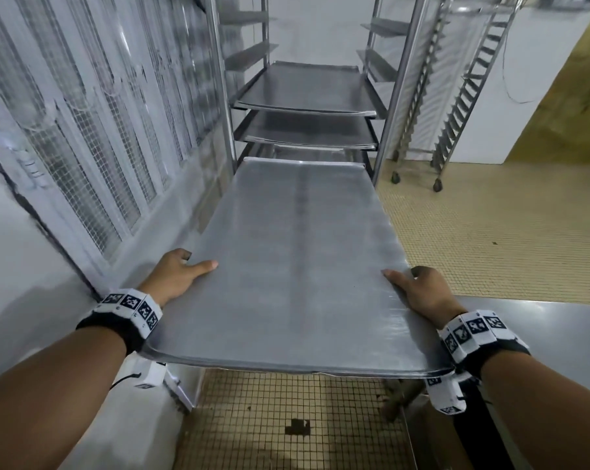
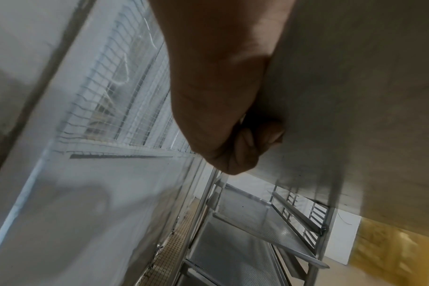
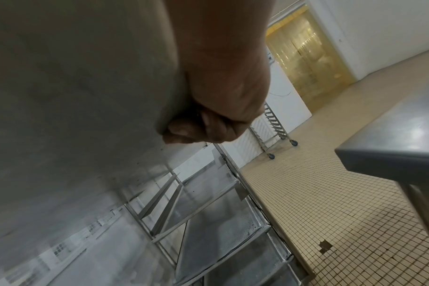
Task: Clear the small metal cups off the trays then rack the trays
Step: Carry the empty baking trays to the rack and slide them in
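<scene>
Left hand: the left hand (image 1: 175,275) is clamped on the near left edge of the tray (image 1: 297,266), thumb laid flat on top; in the left wrist view the fingers (image 2: 247,141) are seen curled under its underside.
Right hand: the right hand (image 1: 419,290) is clamped on the near right edge in the same way, thumb on top; the right wrist view shows its fingers (image 3: 184,129) curled beneath the metal.
Wristbands: a band (image 1: 131,308) of black-and-white square marker codes is worn on each wrist; no readable writing is seen on them.
Tray: a large, bare, dull grey metal sheet is held level between both hands, its far end at the front of the rack (image 1: 226,96); whether it touches the runners cannot be told.
Floor: small beige mosaic tiles (image 1: 490,239) are laid throughout, stained near the feet, with one dark gap (image 1: 297,427) where tiles are missing.
Worktop: a stainless worktop (image 1: 541,320) stands just to the right, beside the right wrist.
Racked trays: two grey trays (image 1: 303,89) are seated on upper runners of the rack, a further one partly seen below them.
Left wall: white wall with wire-mesh windows (image 1: 93,157) runs alongside the rack.
Far room: a second wheeled rack (image 1: 456,96) stands by a white wall; a yellow strip curtain (image 3: 309,58) hangs in a doorway.
</scene>
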A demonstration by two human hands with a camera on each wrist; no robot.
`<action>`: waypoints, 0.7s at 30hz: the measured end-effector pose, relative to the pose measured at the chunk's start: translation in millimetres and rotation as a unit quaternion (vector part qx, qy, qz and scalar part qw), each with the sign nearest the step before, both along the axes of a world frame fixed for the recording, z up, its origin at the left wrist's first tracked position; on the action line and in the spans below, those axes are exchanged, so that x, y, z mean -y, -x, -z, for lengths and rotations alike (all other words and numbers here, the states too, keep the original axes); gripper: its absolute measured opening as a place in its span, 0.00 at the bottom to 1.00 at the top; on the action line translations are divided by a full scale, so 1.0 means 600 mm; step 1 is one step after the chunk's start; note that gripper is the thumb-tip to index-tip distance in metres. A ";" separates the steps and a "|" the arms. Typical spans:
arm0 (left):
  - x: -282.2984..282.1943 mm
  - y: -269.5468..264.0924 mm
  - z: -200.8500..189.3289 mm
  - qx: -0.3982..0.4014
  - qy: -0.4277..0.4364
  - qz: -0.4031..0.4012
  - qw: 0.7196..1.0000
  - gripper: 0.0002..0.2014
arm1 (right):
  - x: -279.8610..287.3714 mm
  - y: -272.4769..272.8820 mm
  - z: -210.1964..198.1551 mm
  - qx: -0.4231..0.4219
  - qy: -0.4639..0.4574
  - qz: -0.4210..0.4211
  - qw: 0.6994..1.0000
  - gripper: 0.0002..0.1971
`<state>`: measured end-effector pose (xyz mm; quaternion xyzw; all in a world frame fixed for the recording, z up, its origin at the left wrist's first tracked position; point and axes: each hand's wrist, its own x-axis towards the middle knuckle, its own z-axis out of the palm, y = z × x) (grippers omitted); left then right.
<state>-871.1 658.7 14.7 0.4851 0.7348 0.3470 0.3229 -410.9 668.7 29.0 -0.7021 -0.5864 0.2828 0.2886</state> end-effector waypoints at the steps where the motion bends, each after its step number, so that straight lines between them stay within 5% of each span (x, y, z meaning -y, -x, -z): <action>1: -0.014 0.002 0.004 -0.001 0.003 -0.001 1.000 0.21 | -0.012 0.000 0.002 0.007 0.005 0.000 1.000 0.25; 4: -0.053 0.004 0.010 0.005 0.008 -0.002 1.000 0.19 | -0.051 0.001 0.007 0.005 0.013 -0.003 1.000 0.23; 7: -0.105 0.028 0.038 -0.002 0.008 -0.005 1.000 0.44 | -0.104 -0.004 0.016 0.001 0.019 -0.009 1.000 0.21; 9: -0.160 0.057 0.084 -0.001 0.009 -0.003 1.000 0.50 | -0.145 -0.011 0.025 0.001 0.014 -0.012 1.000 0.23; 11: -0.187 0.042 0.071 -0.002 0.003 -0.009 1.000 0.45 | -0.185 -0.015 0.029 0.001 0.016 -0.016 1.000 0.22; 15: -0.225 -0.016 0.022 -0.022 0.001 0.011 1.000 0.21 | -0.262 -0.029 0.041 -0.016 0.013 -0.023 1.000 0.23; 21: -0.283 -0.041 0.033 -0.010 -0.019 0.007 1.000 0.17 | -0.335 -0.052 0.050 -0.027 0.016 -0.038 0.999 0.23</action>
